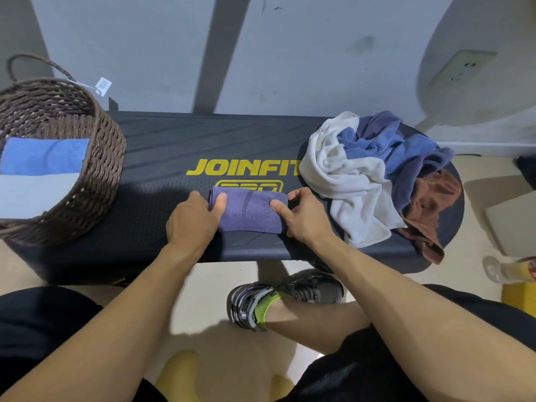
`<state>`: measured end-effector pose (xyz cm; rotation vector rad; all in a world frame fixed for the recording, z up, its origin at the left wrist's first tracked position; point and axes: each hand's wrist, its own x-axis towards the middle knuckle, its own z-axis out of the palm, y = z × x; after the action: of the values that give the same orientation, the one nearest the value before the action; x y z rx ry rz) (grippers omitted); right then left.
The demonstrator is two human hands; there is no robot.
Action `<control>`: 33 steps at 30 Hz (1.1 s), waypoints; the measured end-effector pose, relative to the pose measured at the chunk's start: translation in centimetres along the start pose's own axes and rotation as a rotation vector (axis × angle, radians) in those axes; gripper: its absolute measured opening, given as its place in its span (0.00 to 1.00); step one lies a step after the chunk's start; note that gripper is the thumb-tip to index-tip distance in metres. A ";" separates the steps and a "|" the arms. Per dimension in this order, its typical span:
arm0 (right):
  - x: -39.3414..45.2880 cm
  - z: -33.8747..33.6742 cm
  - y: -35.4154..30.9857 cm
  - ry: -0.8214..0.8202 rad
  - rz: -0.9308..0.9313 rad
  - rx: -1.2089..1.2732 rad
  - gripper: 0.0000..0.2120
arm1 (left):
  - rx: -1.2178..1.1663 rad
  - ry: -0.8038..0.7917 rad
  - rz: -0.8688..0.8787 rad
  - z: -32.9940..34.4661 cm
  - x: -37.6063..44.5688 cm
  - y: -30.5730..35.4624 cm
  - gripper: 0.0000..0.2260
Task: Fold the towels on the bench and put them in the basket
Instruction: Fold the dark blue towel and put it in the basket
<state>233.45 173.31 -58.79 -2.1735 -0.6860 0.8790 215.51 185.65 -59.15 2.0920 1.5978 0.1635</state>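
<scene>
A black padded table [162,146] stands against a grey wall. At its middle front lies a folded purple towel [249,211], gripped at both ends: the left hand [193,220] and the right hand [304,217] each pinch it, thumb on top. Unfolded towels [362,175] are heaped at the right end. The wicker basket [98,158] on the left holds folded blue and pale towels.

the tabletop [162,146] carries the brand "joinfit" in big yellow letters, with a yellow-outlined badge below it half covered by the purple towel [249,211]. faint letters run along that towel, too dim to read. the basket's paper tag [103,86] is illegible.
</scene>
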 end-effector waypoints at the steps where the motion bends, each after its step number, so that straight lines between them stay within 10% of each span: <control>1: 0.0 0.0 0.1 0.010 -0.006 0.002 0.17 | 0.013 -0.017 -0.022 -0.1 0.0 0.0 0.24; 11: 0.3 -0.3 0.3 -0.040 0.064 0.077 0.17 | -0.079 -0.213 -0.124 -1.5 -0.1 1.6 0.23; 20: 0.5 -1.0 0.2 -0.145 0.141 0.237 0.20 | -1.043 -0.417 -0.515 -1.8 0.0 3.3 0.16; 26: 0.7 -1.7 -0.3 -0.157 0.173 0.077 0.25 | -1.029 -0.464 -0.203 -2.9 -0.9 4.2 0.10; 29: 0.2 -2.5 -1.7 -0.058 -0.094 -0.076 0.36 | -0.913 -0.423 -0.018 -4.5 -1.4 4.0 0.11; 33: -2.4 -2.9 -6.0 -0.385 -0.479 -0.122 0.46 | -0.774 -0.462 0.334 -7.2 -2.2 4.1 0.20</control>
<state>232.84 174.29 -51.80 -1.8259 -1.4119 1.0153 215.59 185.13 -50.59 1.5945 0.7314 0.3228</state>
